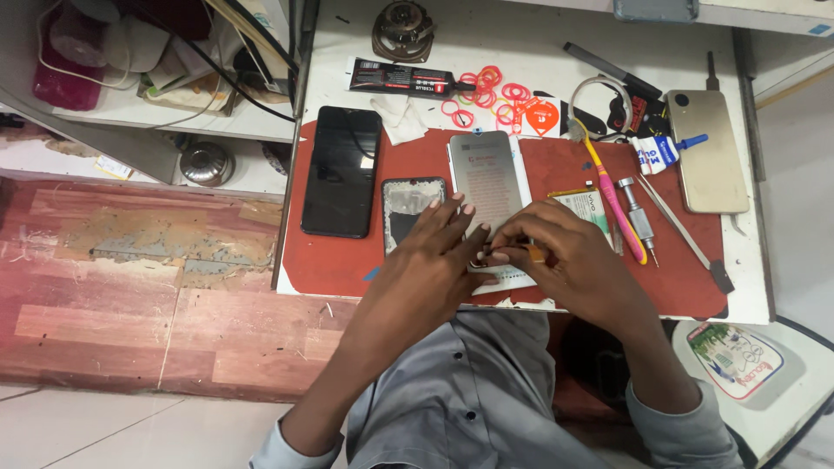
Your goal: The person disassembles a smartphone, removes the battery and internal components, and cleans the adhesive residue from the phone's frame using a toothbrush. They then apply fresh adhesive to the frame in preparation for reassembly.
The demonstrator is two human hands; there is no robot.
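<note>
A flat grey phone part (488,178) with a white rim lies on the red work mat (334,260). My left hand (434,252) rests on its lower left corner, fingers spread across it. My right hand (556,247) pinches a small orange piece (536,254) at the part's lower edge. A phone frame (407,204) with a bare inside lies just left of my left hand. What the fingertips grip beneath them is hidden.
A black phone (340,169) lies at the mat's left. A pink toothbrush (615,200), a metal screwdriver (638,217), tweezers (673,217) and a gold phone (705,148) sit on the right. Red rubber bands (486,91) and a black glue tube (395,78) lie behind.
</note>
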